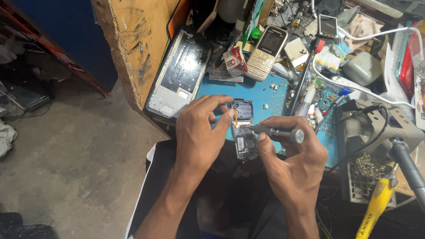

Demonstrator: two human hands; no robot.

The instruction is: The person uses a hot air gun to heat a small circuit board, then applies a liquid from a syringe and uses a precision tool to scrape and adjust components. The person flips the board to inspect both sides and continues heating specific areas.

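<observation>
We see a small opened phone board (244, 132) held above the edge of the blue work mat (252, 90). The left hand (199, 132) pinches its top between curled fingers and thumb. The right hand (292, 159) is closed around a grey screwdriver (276, 132), its tip touching the board. A keypad phone (267, 52) lies beyond, well apart.

Blue work mat (259, 90) on the bench, bare phone frame (180, 73) at its left edge, keypad phone (267, 52) at its far edge, yellow-handled soldering iron (376, 208) well to its right
</observation>
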